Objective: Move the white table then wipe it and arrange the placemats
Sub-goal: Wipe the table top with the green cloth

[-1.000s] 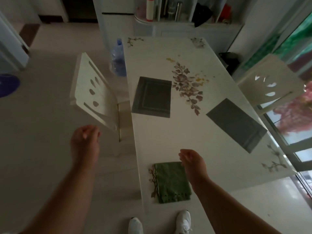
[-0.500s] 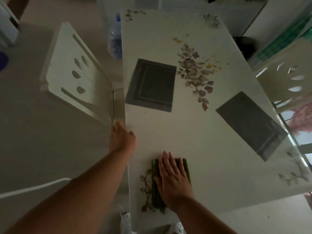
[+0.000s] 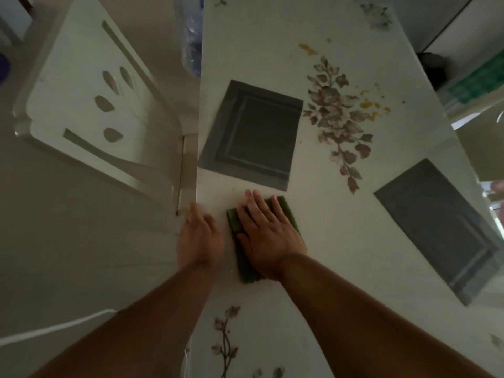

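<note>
On the white floral bench (image 3: 313,241), wiping had begun: flat right hand (image 3: 266,236) pressed the folded green cloth (image 3: 246,268), left hand (image 3: 199,236) lay open at the edge; yellow stains (image 3: 366,105) and two dark grey placemats (image 3: 251,135) remained unarranged.

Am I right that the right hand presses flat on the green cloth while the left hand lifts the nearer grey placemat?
Not quite. In the head view the left hand rests at the white table's edge, clear of the grey placemat. The right hand does press flat on the green cloth.
</note>
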